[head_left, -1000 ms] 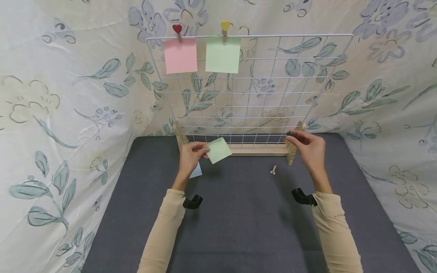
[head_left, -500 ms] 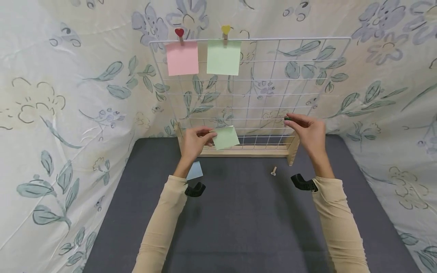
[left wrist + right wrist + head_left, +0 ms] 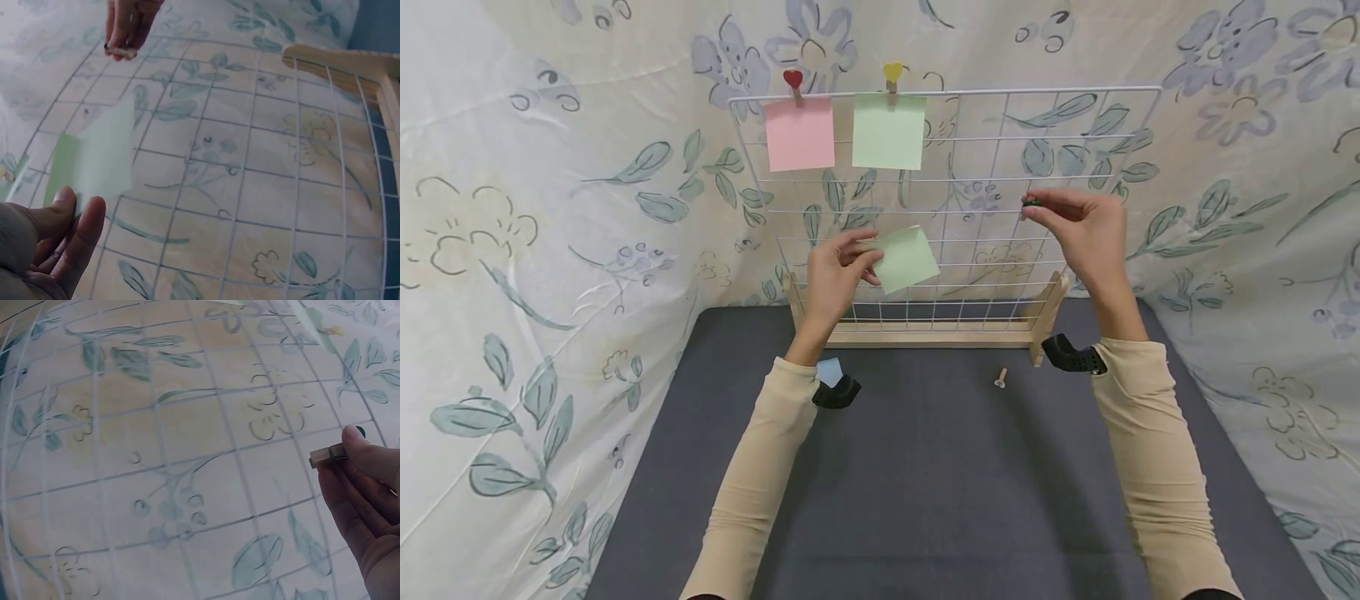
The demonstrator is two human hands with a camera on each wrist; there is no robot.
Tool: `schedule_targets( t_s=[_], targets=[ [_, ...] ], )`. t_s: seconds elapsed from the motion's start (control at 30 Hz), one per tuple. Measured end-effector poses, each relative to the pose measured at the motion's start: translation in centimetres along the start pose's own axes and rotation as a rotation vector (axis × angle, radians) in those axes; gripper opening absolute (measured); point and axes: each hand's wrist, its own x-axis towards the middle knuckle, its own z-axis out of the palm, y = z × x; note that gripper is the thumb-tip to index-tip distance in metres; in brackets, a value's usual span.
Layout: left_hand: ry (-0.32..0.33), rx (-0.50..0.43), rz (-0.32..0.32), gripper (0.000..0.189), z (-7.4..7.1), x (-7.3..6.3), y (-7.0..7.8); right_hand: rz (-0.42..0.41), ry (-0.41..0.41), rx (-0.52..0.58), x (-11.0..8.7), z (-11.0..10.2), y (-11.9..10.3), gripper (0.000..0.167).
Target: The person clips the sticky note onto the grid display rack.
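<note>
Between thumb and fingers, my left hand (image 3: 838, 275) pinches a pale green sticky note (image 3: 907, 260) by its left edge, in front of the white wire grid (image 3: 970, 240). My right hand (image 3: 1086, 233) pinches a small wooden clothespin (image 3: 328, 454) with a dark green end, near the grid's right side. On the grid's top bar hang a pink sticky note (image 3: 801, 135) under a red heart clothespin (image 3: 793, 80) and another green sticky note (image 3: 889, 132) under a yellow heart clothespin (image 3: 892, 75).
A loose clothespin (image 3: 1001, 378) lies on the dark table (image 3: 925, 467). Near my left wrist lies a light blue sticky note (image 3: 830, 372), partly covered. The grid stands in a wooden base (image 3: 932, 337), with a floral cloth (image 3: 1247, 250) behind it.
Both hands have risen from low by the grid's base to the middle of the grid. The left carries the green sticky note up and slightly right; the right lifts the clothespin.
</note>
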Motion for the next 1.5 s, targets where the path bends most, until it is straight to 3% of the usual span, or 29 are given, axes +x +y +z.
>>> schedule_targets(
  t_s=[0.17,0.33,0.5,0.7,0.9,1.13,1.3,1.5],
  targets=[
    [-0.011,0.024,0.054,0.017,0.3,0.8,1.4,-0.006,0.004,-0.023,1.2,0.1,-1.1,0.022],
    [-0.022,0.046,0.063,0.014,0.7,1.3,3.0,0.018,-0.015,-0.061,1.9,0.3,-1.5,0.024],
    [-0.023,0.054,0.068,0.011,1.2,2.2,4.7,-0.018,-0.017,-0.062,2.8,0.3,-2.3,0.022],
    [-0.053,0.088,0.139,0.011,2.1,4.3,7.7,-0.084,0.044,0.049,4.3,0.0,-3.7,0.016],
    [-0.057,0.182,0.167,0.011,2.8,6.8,10.4,-0.135,0.097,0.035,5.8,0.3,-5.0,0.014],
    [-0.066,0.277,0.093,0.014,3.3,8.8,11.1,-0.191,0.117,0.047,7.7,0.5,-6.7,0.013],
    [-0.070,0.307,0.068,0.015,3.7,9.6,11.0,-0.181,0.042,0.057,9.2,0.6,-7.9,0.012],
    [-0.065,0.335,0.099,0.017,4.4,10.5,11.3,-0.166,-0.041,0.086,11.1,0.6,-8.8,0.011]
  ],
)
